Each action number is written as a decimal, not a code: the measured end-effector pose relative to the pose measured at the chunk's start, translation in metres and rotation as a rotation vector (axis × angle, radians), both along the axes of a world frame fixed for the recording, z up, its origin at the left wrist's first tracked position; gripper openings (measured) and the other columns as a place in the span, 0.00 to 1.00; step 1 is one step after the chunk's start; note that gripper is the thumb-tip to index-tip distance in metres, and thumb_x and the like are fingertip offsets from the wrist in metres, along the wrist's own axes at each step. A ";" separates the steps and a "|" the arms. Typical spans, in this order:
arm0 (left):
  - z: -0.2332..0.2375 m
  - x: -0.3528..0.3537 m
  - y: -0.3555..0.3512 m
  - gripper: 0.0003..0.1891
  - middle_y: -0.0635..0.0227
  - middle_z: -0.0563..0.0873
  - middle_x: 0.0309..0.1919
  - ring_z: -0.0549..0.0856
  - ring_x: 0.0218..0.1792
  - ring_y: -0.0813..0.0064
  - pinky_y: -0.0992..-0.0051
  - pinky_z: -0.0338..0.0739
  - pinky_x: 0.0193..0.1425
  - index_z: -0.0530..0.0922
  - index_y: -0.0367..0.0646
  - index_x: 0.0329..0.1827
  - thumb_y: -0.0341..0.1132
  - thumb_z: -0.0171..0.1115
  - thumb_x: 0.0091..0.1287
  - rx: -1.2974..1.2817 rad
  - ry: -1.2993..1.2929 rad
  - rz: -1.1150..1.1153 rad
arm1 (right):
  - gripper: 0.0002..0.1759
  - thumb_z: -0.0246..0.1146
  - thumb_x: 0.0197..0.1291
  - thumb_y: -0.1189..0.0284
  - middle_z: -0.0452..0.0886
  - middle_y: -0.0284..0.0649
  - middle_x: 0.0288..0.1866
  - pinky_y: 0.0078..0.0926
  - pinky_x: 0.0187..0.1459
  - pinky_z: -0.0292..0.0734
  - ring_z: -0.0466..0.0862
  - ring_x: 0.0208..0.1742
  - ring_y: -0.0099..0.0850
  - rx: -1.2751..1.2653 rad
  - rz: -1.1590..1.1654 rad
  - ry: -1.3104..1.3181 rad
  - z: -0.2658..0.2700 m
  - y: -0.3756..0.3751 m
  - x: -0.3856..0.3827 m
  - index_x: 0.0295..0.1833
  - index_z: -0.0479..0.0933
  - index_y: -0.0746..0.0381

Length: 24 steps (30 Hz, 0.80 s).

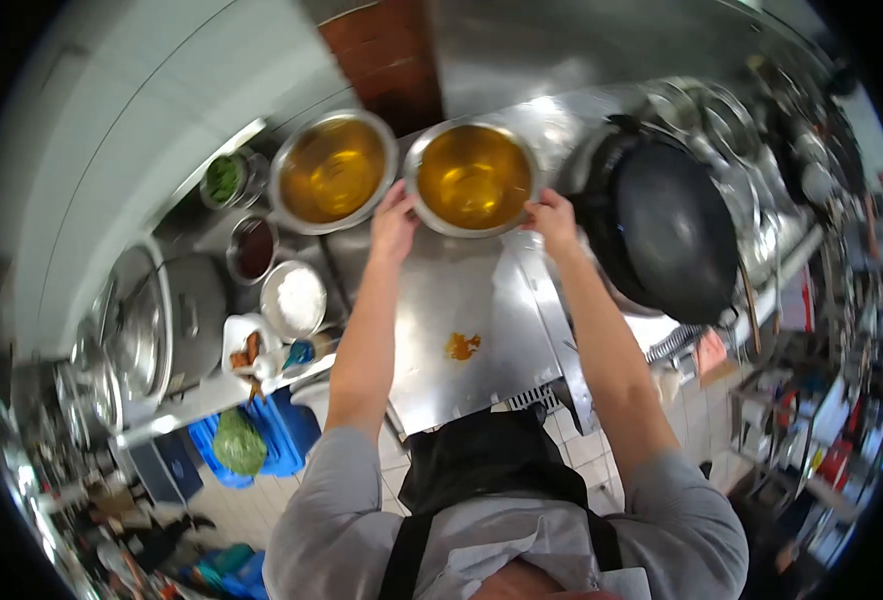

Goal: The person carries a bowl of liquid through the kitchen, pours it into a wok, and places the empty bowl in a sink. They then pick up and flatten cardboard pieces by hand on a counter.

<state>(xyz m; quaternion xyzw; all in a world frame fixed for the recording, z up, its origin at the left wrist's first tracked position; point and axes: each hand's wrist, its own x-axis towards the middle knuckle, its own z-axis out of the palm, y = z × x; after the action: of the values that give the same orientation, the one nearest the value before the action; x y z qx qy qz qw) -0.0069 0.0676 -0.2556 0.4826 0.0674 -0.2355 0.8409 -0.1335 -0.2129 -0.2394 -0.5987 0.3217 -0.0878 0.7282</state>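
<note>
Both my arms reach forward to a steel bowl of yellow oil-like liquid (473,180) at the back of the steel counter (441,300). My left hand (394,222) grips its left rim, close to a second steel bowl of similar liquid (333,172). On the right side of the rim, my right hand (551,218) is closed with fingers bent round the edge. The held bowl is level, and its base is hidden from this angle. Nearer to me, an orange-yellow spill (462,346) lies on the counter.
A large black wok (676,230) stands to the right. At left are a bowl of white powder (294,300), a bowl of dark red sauce (252,248), a container of greens (223,180) and a big lidded pot (186,310). A blue crate (286,430) sits below.
</note>
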 end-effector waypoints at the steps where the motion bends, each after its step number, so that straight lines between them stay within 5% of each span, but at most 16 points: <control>1: -0.002 -0.001 0.005 0.28 0.67 0.82 0.61 0.81 0.59 0.69 0.65 0.73 0.66 0.70 0.40 0.74 0.29 0.63 0.71 -0.052 -0.041 -0.035 | 0.02 0.63 0.62 0.81 0.80 0.41 0.31 0.30 0.25 0.85 0.82 0.25 0.29 -0.042 0.024 0.015 0.005 0.003 -0.008 0.40 0.76 0.68; 4: 0.003 -0.015 0.011 0.28 0.65 0.83 0.58 0.82 0.59 0.68 0.64 0.75 0.65 0.70 0.36 0.71 0.26 0.65 0.68 -0.008 -0.054 -0.120 | 0.04 0.64 0.60 0.82 0.80 0.42 0.30 0.32 0.23 0.86 0.84 0.24 0.32 -0.106 0.042 0.020 0.007 0.003 -0.034 0.39 0.76 0.71; 7: 0.019 -0.037 0.025 0.21 0.72 0.82 0.45 0.79 0.40 0.79 0.76 0.71 0.43 0.74 0.39 0.60 0.20 0.62 0.64 0.116 -0.081 -0.202 | 0.09 0.60 0.63 0.83 0.83 0.41 0.34 0.30 0.25 0.84 0.84 0.24 0.30 -0.018 0.001 -0.057 -0.003 0.010 -0.063 0.48 0.79 0.70; 9: 0.016 -0.054 0.033 0.20 0.73 0.80 0.43 0.79 0.39 0.79 0.77 0.71 0.41 0.74 0.41 0.59 0.20 0.62 0.64 0.174 -0.125 -0.235 | 0.14 0.58 0.65 0.84 0.84 0.40 0.37 0.28 0.26 0.84 0.84 0.26 0.28 0.008 -0.001 -0.069 0.008 0.021 -0.091 0.55 0.80 0.68; 15: 0.045 -0.138 0.045 0.19 0.74 0.81 0.43 0.78 0.38 0.82 0.79 0.69 0.41 0.75 0.41 0.58 0.22 0.63 0.64 0.225 -0.150 -0.187 | 0.17 0.58 0.67 0.83 0.84 0.38 0.37 0.27 0.28 0.84 0.84 0.29 0.27 0.120 -0.013 -0.087 0.028 0.038 -0.171 0.60 0.79 0.66; 24: 0.167 -0.298 0.015 0.18 0.70 0.85 0.44 0.83 0.38 0.81 0.83 0.72 0.39 0.76 0.37 0.57 0.23 0.62 0.63 0.260 -0.330 -0.142 | 0.13 0.57 0.67 0.81 0.82 0.38 0.35 0.26 0.28 0.84 0.83 0.27 0.26 0.188 0.055 -0.267 0.116 0.009 -0.325 0.56 0.79 0.69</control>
<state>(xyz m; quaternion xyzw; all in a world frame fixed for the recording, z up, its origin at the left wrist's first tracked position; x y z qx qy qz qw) -0.3046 0.0824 -0.0885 0.6225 -0.0752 -0.2012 0.7525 -0.4584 -0.2035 -0.1231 -0.5194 0.2124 -0.1161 0.8195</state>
